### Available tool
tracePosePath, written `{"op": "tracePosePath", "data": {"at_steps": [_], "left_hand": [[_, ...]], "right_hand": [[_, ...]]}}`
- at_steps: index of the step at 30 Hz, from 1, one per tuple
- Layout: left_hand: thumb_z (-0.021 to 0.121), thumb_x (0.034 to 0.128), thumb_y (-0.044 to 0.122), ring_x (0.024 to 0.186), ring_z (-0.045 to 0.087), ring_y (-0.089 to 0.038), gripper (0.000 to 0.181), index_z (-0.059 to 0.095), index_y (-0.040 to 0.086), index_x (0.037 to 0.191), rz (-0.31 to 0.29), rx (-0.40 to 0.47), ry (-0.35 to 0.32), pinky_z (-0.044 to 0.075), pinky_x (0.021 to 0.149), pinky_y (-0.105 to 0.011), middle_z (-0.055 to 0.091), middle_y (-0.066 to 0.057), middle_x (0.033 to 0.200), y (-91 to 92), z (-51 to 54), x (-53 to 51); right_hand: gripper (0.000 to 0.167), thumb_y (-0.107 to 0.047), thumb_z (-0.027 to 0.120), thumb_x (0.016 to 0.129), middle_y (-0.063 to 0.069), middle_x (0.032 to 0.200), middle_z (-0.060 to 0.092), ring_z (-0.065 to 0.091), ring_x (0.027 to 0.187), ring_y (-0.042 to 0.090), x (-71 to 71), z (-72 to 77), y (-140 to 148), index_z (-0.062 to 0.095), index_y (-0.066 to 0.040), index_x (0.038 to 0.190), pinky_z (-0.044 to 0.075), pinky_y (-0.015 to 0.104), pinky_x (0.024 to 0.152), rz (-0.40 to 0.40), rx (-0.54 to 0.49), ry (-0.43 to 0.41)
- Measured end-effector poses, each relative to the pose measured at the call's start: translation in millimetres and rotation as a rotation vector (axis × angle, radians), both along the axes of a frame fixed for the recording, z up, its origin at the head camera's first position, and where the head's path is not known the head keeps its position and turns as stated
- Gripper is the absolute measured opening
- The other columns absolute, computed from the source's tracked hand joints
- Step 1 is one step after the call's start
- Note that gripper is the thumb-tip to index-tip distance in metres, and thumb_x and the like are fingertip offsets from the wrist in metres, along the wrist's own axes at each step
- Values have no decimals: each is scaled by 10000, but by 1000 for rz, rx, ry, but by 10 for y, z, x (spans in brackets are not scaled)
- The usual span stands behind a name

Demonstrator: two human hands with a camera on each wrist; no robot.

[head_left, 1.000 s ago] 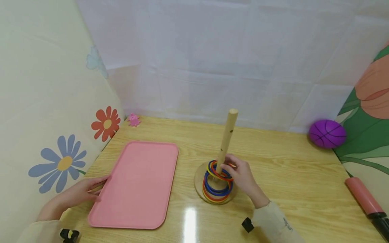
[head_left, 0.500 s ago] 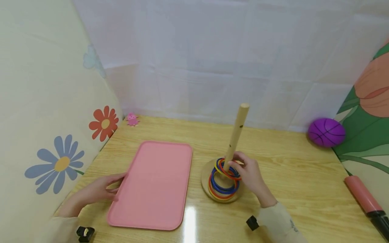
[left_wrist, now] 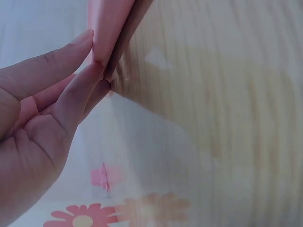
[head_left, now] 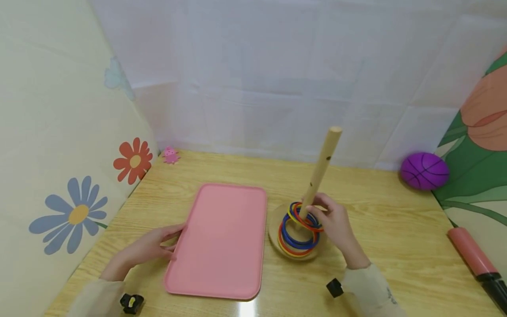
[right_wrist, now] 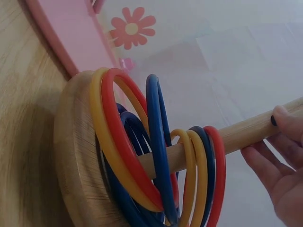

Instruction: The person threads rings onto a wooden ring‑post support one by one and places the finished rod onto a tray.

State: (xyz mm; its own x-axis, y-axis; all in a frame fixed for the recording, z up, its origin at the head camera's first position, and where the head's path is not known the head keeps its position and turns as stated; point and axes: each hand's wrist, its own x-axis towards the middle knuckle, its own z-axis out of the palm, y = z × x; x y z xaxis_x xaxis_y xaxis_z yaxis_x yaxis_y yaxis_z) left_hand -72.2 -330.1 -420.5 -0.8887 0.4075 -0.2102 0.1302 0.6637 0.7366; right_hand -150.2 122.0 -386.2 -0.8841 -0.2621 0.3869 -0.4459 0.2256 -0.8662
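Note:
A ring-toss stand (head_left: 273, 233) with a round wooden base and a post leans rightward in the head view. Several yellow, red and blue rings (right_wrist: 161, 142) hang around its post, in a lower and an upper group. My right hand (head_left: 332, 220) pinches the wooden post (right_wrist: 255, 125) between thumb and fingers, just above the upper rings. On the left, my left hand (head_left: 148, 246) touches the left edge of a pink tray (head_left: 222, 242), its extended fingers (left_wrist: 80, 92) and thumb tip against the rim. The tray lies flat, left of the stand.
A purple ball (head_left: 425, 171) stands at the table's back right. A red and black cylinder (head_left: 473, 255) lies along the right edge. One small pink toy (head_left: 170, 155) sits in the back left corner. Cloth sheets (head_left: 277, 88) bound the table behind and at both sides.
The pink tray has slid to the right along with my left hand. My right hand and the ring-toss stand have also shifted rightward, and the post's top is higher in view.

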Motion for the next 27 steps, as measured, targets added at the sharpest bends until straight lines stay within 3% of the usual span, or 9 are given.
{"op": "tracePosePath", "data": {"at_steps": [3,11,14,17,23,27], "left_hand": [[756,812,175,1317,369,-547,809,339,-133,1433,-16,12,12,515,959,-456,367,-369,1450,113,2,-24],[771,797,123,1298,388,-543,795,352,-168,1406,-46,52,95,548,935,-374,398,-376,1423,412,-60,-94],[779,784,113,1294,398,-539,805,350,-179,1399,-57,65,123,527,956,-423,401,-378,1416,536,-96,-130],[783,779,105,1307,391,-527,816,341,-177,1404,-59,88,116,515,966,-435,386,-374,1428,666,-122,-162],[734,777,-53,1332,311,-560,798,275,-206,1411,-82,214,42,525,956,-393,279,-411,1458,914,-152,-222],[724,770,-78,1341,311,-547,801,269,-195,1419,-86,219,29,521,964,-375,272,-397,1469,1050,-171,-253]], "right_hand": [[250,-60,643,903,238,1094,687,605,973,-98,6,14,21,662,18,1139,569,154,792,-3,-7,7],[247,-32,634,901,257,1077,682,608,971,-96,4,51,66,652,43,1135,569,146,777,-10,-20,44],[248,-21,638,895,268,1062,680,610,960,-100,-3,61,73,648,69,1126,568,138,769,-18,-23,53],[253,-22,646,889,282,1050,677,615,950,-100,-5,71,74,649,79,1121,568,135,762,-24,-29,54],[240,-10,650,882,255,1034,692,623,940,-97,-4,80,77,662,58,1112,576,147,759,-33,-29,57],[218,1,651,878,251,1007,694,619,931,-102,-4,77,86,670,50,1090,574,141,753,-41,-25,64]]}}
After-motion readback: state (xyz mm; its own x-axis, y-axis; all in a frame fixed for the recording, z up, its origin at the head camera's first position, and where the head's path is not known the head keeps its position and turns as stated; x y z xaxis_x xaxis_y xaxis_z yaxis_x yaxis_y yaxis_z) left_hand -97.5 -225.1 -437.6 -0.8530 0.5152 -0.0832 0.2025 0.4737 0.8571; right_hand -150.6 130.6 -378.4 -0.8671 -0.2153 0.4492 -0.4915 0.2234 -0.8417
